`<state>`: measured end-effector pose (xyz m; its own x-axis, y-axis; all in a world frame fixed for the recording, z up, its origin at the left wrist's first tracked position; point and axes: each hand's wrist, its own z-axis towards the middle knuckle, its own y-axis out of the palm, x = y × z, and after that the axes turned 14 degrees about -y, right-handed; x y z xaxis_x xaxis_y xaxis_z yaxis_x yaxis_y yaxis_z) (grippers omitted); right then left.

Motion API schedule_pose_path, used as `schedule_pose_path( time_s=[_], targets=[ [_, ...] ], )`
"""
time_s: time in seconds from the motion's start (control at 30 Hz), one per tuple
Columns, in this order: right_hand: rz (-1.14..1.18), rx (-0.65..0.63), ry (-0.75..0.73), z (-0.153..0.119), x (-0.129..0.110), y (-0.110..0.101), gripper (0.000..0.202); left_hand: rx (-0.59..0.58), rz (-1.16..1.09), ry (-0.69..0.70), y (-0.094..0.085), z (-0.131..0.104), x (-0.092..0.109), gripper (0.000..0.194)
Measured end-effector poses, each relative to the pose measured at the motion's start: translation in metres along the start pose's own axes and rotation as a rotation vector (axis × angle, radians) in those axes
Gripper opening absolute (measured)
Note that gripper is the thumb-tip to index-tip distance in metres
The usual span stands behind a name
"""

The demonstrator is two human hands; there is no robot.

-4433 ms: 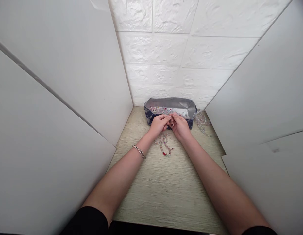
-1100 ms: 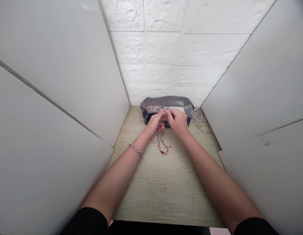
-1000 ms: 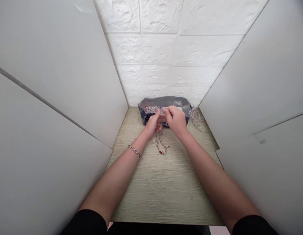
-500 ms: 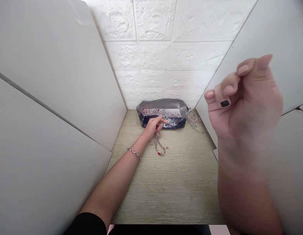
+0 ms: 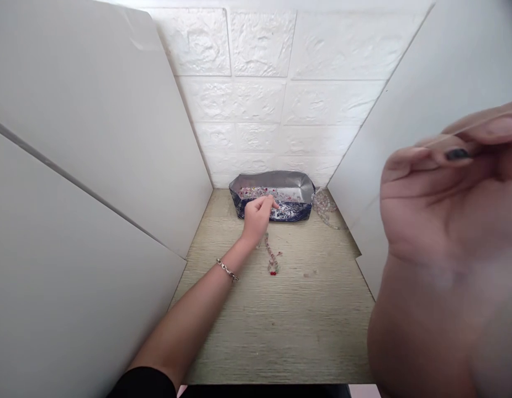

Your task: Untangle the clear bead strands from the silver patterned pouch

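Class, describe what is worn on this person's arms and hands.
Left hand: bare, with a silver chain-link bracelet at the wrist and a black sleeve farther up. Right hand: bare, blurred, one dark fingertip patch; no sleeve visible.

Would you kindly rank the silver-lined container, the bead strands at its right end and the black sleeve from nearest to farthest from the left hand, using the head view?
1. Silver-lined container: just beyond the left hand.
2. Bead strands: beside the container's right end.
3. Black sleeve: lower left.
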<state>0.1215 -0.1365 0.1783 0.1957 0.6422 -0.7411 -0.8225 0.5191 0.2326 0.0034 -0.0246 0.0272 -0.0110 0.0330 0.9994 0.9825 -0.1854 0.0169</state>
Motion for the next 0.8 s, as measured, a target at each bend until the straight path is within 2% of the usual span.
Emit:
schedule_pose_path(
  time_s=[0.03, 0.07, 0.1, 0.13, 0.17, 0.2, 0.23, 0.27, 0.33, 0.4, 0.43, 0.47, 0.53, 0.6, 0.67, 0.8],
  targets=[
    [0.115, 0.074, 0.044, 0.003, 0.008, 0.002, 0.041, 0.103, -0.007, 0.093, 0.003, -0.009, 0.008, 0.032],
    [0.212, 0.12, 0.065, 0.005, 0.018, 0.004, 0.036, 0.156, 0.01, 0.19, 0.007, -0.02, 0.017, 0.034],
    [0.256, 0.122, 0.067, 0.006, 0.03, 0.009, 0.032, 0.151, 0.057, 0.29, 0.012, -0.034, 0.027, 0.035],
    [0.257, 0.1, 0.092, 0.005, 0.043, 0.014, 0.029, 0.097, 0.131, 0.392, 0.018, -0.049, 0.037, 0.038],
    [0.232, 0.067, 0.1, 0.001, 0.055, 0.02, 0.027, -0.01, 0.229, 0.492, 0.025, -0.065, 0.047, 0.039],
    [0.211, -0.009, 0.077, -0.004, 0.066, 0.028, 0.026, -0.181, 0.354, 0.595, 0.033, -0.081, 0.055, 0.038],
    [0.207, -0.118, 0.07, -0.012, 0.076, 0.036, 0.023, -0.381, 0.489, 0.688, 0.042, -0.096, 0.062, 0.034],
    [0.205, -0.29, 0.121, -0.021, 0.083, 0.044, 0.022, -0.541, 0.627, 0.748, 0.05, -0.11, 0.066, 0.029],
    [0.139, -0.656, 0.234, -0.043, 0.094, 0.06, 0.026, -0.787, 0.851, 0.859, 0.062, -0.131, 0.066, 0.023],
    [0.088, -0.951, 0.237, -0.066, 0.101, 0.073, 0.028, -0.863, 0.92, 0.833, 0.071, -0.141, 0.056, 0.022],
    [0.06, -1.071, 0.203, -0.076, 0.103, 0.079, 0.028, -0.957, 0.954, 0.8, 0.073, -0.143, 0.049, 0.026],
    [0.028, -1.149, 0.154, -0.086, 0.107, 0.084, 0.03, -0.984, 0.992, 0.786, 0.076, -0.144, 0.041, 0.029],
    [-0.01, -1.18, 0.086, -0.103, 0.113, 0.093, 0.033, -0.896, 1.088, 0.778, 0.081, -0.144, 0.026, 0.019],
    [0.018, -1.071, 0.122, -0.114, 0.118, 0.1, 0.031, -0.963, 1.029, 0.864, 0.087, -0.144, 0.018, 0.017],
    [0.074, -0.999, 0.2, -0.12, 0.121, 0.104, 0.03, -1.005, 0.958, 0.903, 0.09, -0.144, 0.016, 0.025],
    [0.118, -0.969, 0.344, -0.105, 0.122, 0.098, 0.03, -1.085, 1.033, 0.767, 0.091, -0.137, 0.017, 0.029]
  ],
)
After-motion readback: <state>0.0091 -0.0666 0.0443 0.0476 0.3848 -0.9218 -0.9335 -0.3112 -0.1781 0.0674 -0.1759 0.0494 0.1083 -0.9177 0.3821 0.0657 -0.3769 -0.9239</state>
